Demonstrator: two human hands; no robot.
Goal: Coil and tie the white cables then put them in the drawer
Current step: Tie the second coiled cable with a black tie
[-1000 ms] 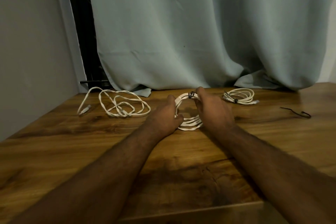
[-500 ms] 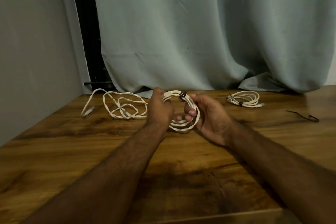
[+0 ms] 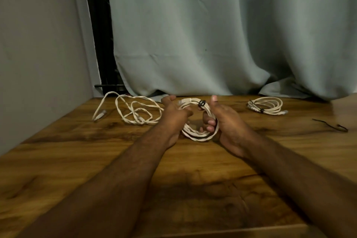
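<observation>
A coiled white cable [image 3: 199, 135] with a black tie [image 3: 201, 103] round its top is held just above the wooden table [image 3: 77, 160] between both hands. My left hand [image 3: 173, 118] grips the coil's left side. On the right side, my right hand [image 3: 224, 121] has its fingers curled through the loop and its thumb up. A loose, uncoiled white cable [image 3: 135, 112] lies on the table to the left. A second coiled and tied white cable [image 3: 267, 105] lies at the back right.
A loose black tie [image 3: 330, 124] lies on the table at the far right. A pale grey-green curtain [image 3: 212, 35] hangs behind the table and a wall [image 3: 38, 44] stands at the left. No drawer is in view.
The hands have lifted the coil off the table and turned it up. My right hand has rolled palm-up with its fingers through the loop.
</observation>
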